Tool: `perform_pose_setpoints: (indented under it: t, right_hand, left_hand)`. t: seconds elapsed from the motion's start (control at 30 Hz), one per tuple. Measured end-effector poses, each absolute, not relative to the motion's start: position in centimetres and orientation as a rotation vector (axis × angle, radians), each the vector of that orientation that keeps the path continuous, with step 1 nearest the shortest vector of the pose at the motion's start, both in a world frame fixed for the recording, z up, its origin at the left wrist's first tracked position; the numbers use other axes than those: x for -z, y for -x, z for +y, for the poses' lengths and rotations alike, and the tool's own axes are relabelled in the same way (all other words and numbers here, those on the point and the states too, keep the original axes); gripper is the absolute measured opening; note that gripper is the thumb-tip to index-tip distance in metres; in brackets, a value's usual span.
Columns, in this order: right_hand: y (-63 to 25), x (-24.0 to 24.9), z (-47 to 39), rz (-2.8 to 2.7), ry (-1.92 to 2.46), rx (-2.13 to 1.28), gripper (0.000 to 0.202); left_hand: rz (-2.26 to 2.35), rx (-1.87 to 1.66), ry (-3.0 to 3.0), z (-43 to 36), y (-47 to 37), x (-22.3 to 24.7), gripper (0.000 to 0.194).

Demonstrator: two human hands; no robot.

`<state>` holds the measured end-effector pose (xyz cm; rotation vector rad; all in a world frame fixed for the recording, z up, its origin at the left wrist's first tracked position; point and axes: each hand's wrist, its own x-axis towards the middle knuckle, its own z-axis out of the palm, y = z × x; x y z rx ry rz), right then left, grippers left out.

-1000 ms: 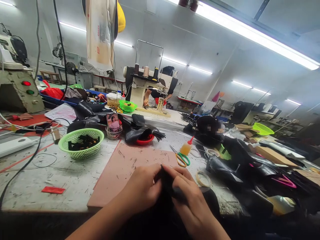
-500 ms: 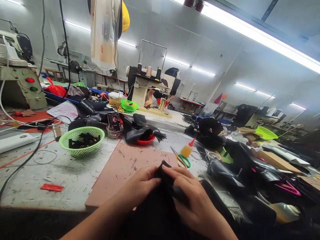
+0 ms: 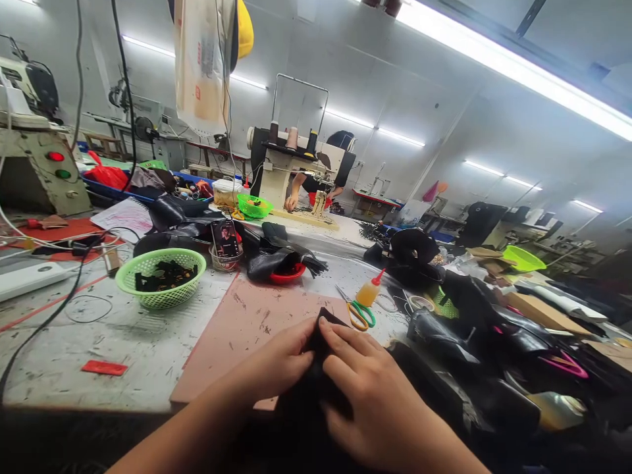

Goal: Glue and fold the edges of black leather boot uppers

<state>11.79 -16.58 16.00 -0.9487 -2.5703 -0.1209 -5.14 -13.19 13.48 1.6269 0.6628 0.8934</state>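
Black fabric hangs between my hands at the near edge of the table, its lower part lost in dark shadow. My left hand pinches its upper left edge between thumb and fingers. On the other side, my right hand is closed on the same fabric, fingertips pressed at its top corner. Just beyond lies a pinkish board with dark scuffs. Scissors with orange and green handles rest near my right fingers, beside a glue bottle with a red tip.
A pale green basket of small black pieces stands left, near a propped phone. Black leather pieces are heaped at right. Behind stands a sewing machine, with a co-worker's hand beside it. A red strip lies front left.
My right hand has turned flatter over the fabric, its fingers shifting toward the top corner. My left hand keeps its pinch. The view has shifted slightly.
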Motion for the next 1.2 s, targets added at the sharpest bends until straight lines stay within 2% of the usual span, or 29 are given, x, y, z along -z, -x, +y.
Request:
perform_pose_setpoints:
  t: [0.13, 0.23, 0.37, 0.5, 0.63, 0.73, 0.83, 0.97, 1.1, 1.2]
  right_hand:
    - [-11.9, -18.1, -16.7, -2.725, 0.659, 0.017, 0.013]
    - [-11.5, -19.3, -16.0, -2.890, 0.423, -0.270, 0.014]
    - [-11.4, -19.9, -14.3, -2.949, 0.425, -0.593, 0.015]
    - [-11.9, -20.0, -13.1, -2.979, 0.510, -0.679, 0.028]
    - [-12.6, -20.2, -12.7, -3.010, 0.563, -0.638, 0.044]
    - [-13.5, -20.5, -12.4, -3.005, 0.714, -0.568, 0.051]
    - [-14.6, -20.5, -11.4, -3.041, 0.907, -0.289, 0.052]
    - [-15.4, -20.8, -10.0, -3.082, 0.828, 0.022, 0.048]
    - [-14.6, -22.3, -10.2, -3.077, 0.502, -0.285, 0.035]
    - [-13.3, -22.7, -11.0, -3.131, 0.436, -0.500, 0.018]
  left_hand:
    - [0.543, -0.849, -1.311, -11.6, 4.0, -12.4, 0.026]
    - [0.564, -0.870, -0.953, -11.1, 2.7, -11.1, 0.027]
    - [0.468, -0.915, -0.832, -12.9, 2.1, -9.9, 0.025]
    - [0.301, -0.935, -0.857, -15.9, 2.7, -8.9, 0.051]
    - [0.454, -0.970, -1.025, -16.8, 2.8, -7.7, 0.071]
    - [0.621, -0.978, -0.878, -16.6, 2.9, -7.3, 0.053]
    - [0.743, -0.991, -0.858, -16.6, 3.3, -7.6, 0.035]
    - [0.824, -1.014, -0.910, -16.5, 3.9, -8.2, 0.033]
    - [0.962, -1.097, -1.126, -15.7, 4.4, -8.5, 0.028]
    - [1.072, -1.133, -1.283, -15.4, 4.6, -8.9, 0.025]
